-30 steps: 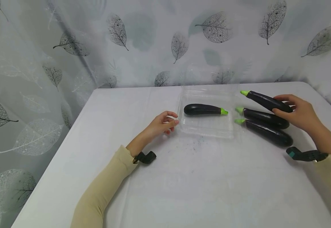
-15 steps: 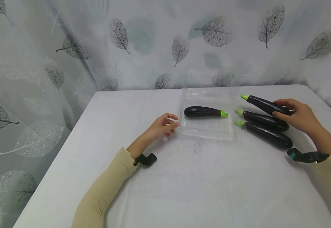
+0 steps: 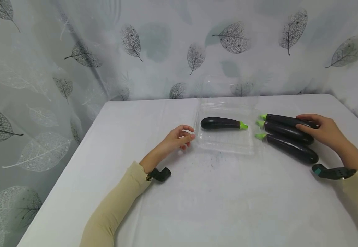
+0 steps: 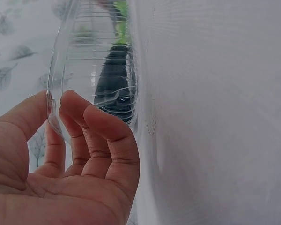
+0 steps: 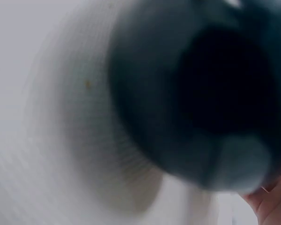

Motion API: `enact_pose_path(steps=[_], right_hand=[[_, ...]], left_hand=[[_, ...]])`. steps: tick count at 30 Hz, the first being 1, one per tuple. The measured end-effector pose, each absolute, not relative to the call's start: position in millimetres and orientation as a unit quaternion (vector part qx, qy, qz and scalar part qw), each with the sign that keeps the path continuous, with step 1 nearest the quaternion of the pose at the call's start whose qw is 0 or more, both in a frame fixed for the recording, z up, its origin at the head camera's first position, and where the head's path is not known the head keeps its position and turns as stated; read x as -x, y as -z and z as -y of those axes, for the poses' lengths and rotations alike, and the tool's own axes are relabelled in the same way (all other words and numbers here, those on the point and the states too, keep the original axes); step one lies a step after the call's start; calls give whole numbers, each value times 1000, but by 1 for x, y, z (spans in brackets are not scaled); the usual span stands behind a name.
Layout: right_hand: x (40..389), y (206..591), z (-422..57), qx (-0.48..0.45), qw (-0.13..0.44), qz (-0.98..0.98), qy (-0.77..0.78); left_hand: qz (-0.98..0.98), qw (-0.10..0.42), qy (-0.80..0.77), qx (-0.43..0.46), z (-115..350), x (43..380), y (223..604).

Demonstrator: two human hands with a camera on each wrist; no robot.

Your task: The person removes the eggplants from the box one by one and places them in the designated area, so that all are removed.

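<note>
A clear plastic clamshell box (image 3: 225, 145) lies near the table's far edge, its lid raised behind. One dark eggplant (image 3: 220, 123) with a green stem lies inside. My left hand (image 3: 178, 137) is at the box's left side; in the left wrist view, thumb and curled fingers pinch its rim (image 4: 50, 101). My right hand (image 3: 324, 130) grips the rounded end of the rearmost eggplant (image 3: 282, 120), thumb in front and fingers behind. Right beside it lie a middle eggplant (image 3: 290, 133) and a front eggplant (image 3: 291, 149), stems pointing left. A blurred eggplant end (image 5: 150, 93) fills much of the right wrist view.
A white cloth covers the table (image 3: 197, 206). Behind and to the left hangs a leaf-patterned curtain (image 3: 163, 44). Each wrist wears a black camera mount, the left one (image 3: 162, 175) and the right one (image 3: 333, 172).
My right hand has lowered the rear eggplant beside the other two, its stem end coming down from above them. The left hand stays at the box. The head view has shifted slightly.
</note>
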State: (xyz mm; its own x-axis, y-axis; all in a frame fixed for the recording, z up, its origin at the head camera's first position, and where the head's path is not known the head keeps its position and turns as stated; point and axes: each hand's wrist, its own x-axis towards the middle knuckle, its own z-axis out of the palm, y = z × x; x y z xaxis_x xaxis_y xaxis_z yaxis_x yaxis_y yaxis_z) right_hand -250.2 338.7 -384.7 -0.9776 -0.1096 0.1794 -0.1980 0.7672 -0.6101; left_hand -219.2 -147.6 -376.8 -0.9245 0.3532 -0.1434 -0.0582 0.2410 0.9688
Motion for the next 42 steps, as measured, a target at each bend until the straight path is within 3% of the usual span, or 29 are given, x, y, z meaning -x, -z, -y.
enact_pose_path(steps=[24,42], right_hand=[[248,380,-335,-81,26,946,-312],[241,360,-309,-157,77,937,-302]], left_hand=[[-762,170,-616,-100,149,217,377],[-762,174,-615,-104,148,219,378]])
